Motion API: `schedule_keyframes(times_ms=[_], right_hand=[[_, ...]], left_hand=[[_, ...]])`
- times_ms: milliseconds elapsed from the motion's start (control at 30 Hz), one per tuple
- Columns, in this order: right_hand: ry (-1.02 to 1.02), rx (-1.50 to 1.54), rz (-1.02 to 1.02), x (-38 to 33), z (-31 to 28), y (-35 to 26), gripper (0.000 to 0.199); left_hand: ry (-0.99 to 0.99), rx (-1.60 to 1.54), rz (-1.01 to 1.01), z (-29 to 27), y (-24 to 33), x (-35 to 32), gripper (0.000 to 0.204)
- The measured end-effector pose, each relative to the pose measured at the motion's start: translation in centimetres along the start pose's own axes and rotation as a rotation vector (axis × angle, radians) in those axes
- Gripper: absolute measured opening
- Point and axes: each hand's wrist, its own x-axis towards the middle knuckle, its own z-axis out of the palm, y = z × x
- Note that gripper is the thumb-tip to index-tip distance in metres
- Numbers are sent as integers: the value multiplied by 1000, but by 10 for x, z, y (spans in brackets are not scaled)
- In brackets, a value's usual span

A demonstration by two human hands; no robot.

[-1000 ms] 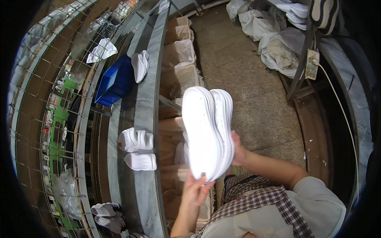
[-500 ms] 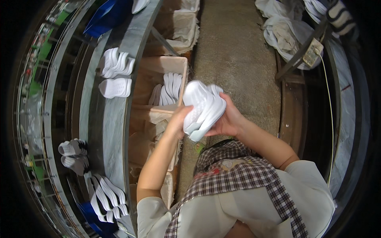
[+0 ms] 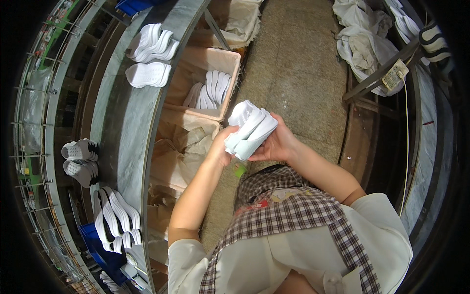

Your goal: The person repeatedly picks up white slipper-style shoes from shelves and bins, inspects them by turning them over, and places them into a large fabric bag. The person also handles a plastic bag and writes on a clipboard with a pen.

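Note:
A stack of white shoe soles [image 3: 250,128] sits between both my hands in front of my chest, above the stone floor. My left hand [image 3: 220,148] grips the stack's lower left end. My right hand [image 3: 275,145] wraps it from the right side. Just beyond the stack stands a cloth-lined box [image 3: 230,56] with several white soles standing upright inside. A second lined box [image 3: 196,128] lies directly under my left forearm.
A curved grey metal bench [image 3: 125,127] runs along my left, carrying white soles [image 3: 149,46] at the far end, more pairs [image 3: 78,159] on a lower shelf and a fanned bunch [image 3: 115,218] near a blue tray [image 3: 100,250]. White sacks [image 3: 364,44] lie at the back right.
The view has dropped and swung along the bench. The soles, held upright and high a second ago, have come down to chest height and lie tilted between both hands.

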Motion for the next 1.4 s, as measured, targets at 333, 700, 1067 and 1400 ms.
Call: schedule_keyframes(times_ms=[333,700,1067,1400], right_hand=[[136,-32,-25,-18,7,-3,71],[-189,-551,-560,-41,22,-9,59],[-209,-1083,-882,-37,23,-18,76],[-285,-1289,-931,-48,30,-35,84]], left_hand=[[-30,-46,24,18,-5,-2,42],[-234,196,369,35,17,-26,49],[-336,-60,530,30,15,-22,51],[-123,89,664,27,20,-16,44]])
